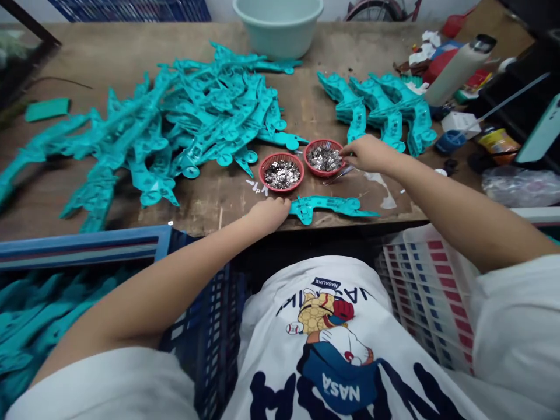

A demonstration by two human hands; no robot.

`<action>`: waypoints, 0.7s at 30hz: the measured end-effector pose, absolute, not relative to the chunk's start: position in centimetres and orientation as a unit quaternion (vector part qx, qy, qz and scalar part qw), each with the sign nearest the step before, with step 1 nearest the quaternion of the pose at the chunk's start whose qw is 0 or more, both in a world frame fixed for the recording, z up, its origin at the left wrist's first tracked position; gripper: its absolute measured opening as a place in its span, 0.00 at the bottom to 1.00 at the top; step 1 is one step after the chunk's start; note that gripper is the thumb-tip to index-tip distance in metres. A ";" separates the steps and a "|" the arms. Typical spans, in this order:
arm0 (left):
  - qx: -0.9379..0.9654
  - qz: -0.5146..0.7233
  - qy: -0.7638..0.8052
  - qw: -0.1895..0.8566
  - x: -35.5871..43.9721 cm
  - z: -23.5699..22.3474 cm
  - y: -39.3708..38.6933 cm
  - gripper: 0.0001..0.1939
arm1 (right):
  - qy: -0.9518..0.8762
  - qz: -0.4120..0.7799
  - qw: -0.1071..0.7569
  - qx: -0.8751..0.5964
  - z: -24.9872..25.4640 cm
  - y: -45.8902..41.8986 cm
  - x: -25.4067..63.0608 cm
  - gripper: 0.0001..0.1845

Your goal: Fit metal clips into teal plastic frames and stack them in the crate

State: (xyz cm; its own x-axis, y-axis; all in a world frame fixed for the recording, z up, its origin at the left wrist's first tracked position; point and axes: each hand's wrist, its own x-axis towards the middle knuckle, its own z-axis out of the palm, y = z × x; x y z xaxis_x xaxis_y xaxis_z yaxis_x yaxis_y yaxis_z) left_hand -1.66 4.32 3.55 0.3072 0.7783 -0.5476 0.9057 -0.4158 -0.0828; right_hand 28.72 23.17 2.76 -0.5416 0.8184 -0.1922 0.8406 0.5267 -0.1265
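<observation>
Head view: worn wooden workbench (105, 55) seen from above; person's white printed T-shirt (350, 338) fills lower edge.

Rest: pale green plastic basin (277, 26) placed at far edge; white bottle (459, 70) & clear plastic bag (520, 186) kept at right. Blue plastic crate (205, 326) set at L side, w/ teal pieces (44, 315) piled beside it; red-&-blue-patterned white crate (429, 291) set at R.

Things: large loose heap of teal moulded plastic runners (196, 116) spread at L; smaller bunch of stacked teal runners (385, 108) laid at R. Single teal runner (328, 205) laid flat near front edge. Two round red baskets (280, 172) (324, 157) set side by side, just in front of heap, each filled w/ small silver metal bits (282, 175).

L hand (269, 213): fingers slightly curled, tips touching L end of single runner; grip cannot be told.

R hand (367, 154): fingers (347, 150) drawn narrow at rim of R basket; whether a bit is held cannot be told.

Handling (judged): runners light, thin, fairly stiff; best taken by central spine, as side tabs look easily flexed. Silver bits light, slippery; fine pinch needed.
</observation>
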 end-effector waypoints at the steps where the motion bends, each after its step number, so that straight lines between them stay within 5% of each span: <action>1: 0.798 -0.257 0.533 0.118 -1.9 3.5 4.2 0.30 | 0.867 -0.083 0.051 0.489 1.9 24.1 27.7 0.28; 12: 0.868 -0.167 0.459 0.095 -1.6 4.7 4.2 0.27 | 0.853 -0.056 0.090 0.512 -3.9 27.5 26.1 0.21; 21: 0.895 -0.081 0.438 0.032 -3.2 2.1 7.1 0.19 | 0.854 -0.100 0.014 0.511 -4.8 27.2 26.4 0.22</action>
